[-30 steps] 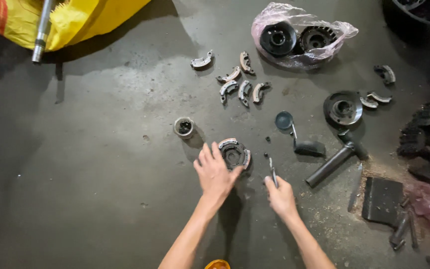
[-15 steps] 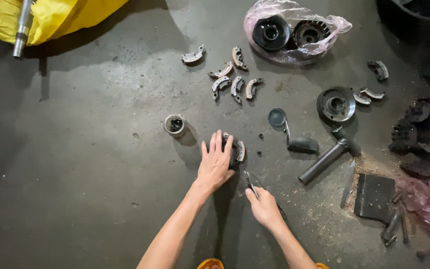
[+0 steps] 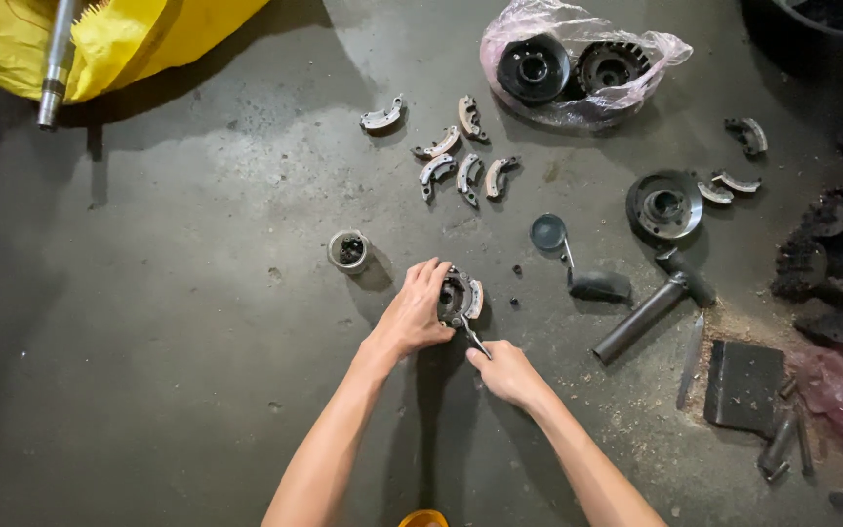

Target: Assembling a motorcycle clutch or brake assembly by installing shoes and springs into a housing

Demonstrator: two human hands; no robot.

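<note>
1. Head view: the round metal part (image 3: pixel 461 298) is lying on the concrete floor (image 3: pixel 197 293). It is pressed down by the left hand (image 3: pixel 417 317), whose fingers are curled over its left edge.
2. A thin tool (image 3: pixel 473 337) is pinched in the closed fingers of the right hand (image 3: pixel 507 371), its tip set against the part.
3. The tool may well slip off and jab the holding fingers.
4. Right of the part a hammer (image 3: pixel 651 312) and a small black piece (image 3: pixel 514 303) are crowded in; left of it only a small cup (image 3: pixel 348 250) is found.
</note>
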